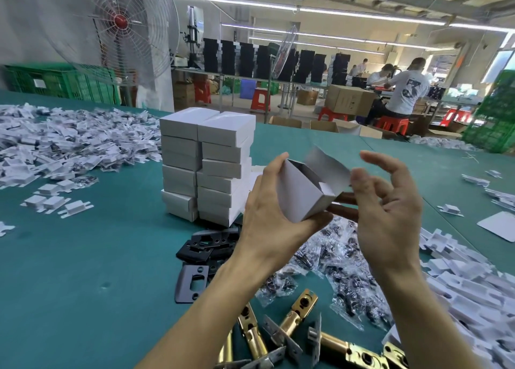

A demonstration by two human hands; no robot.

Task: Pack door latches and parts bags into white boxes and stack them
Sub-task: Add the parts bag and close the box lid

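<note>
My left hand (267, 215) grips a small white box (301, 193) above the table, thumb under it and fingers behind, with its lid flap standing open at the top. My right hand (390, 210) hovers just right of the box, fingers spread and loosely bent; I cannot see anything in it. Behind the box stands a stack of closed white boxes (206, 165), two columns wide. Brass door latches (295, 324) lie at the near edge. Clear parts bags (342, 265) with dark hardware are heaped below my right hand. Black strike plates (209, 246) lie left of my left wrist.
Flat white card inserts (459, 282) pile up at the right, and a larger heap (69, 143) covers the far left of the green table (83, 257). A big fan (122, 26) stands beyond the table. People work at benches far right.
</note>
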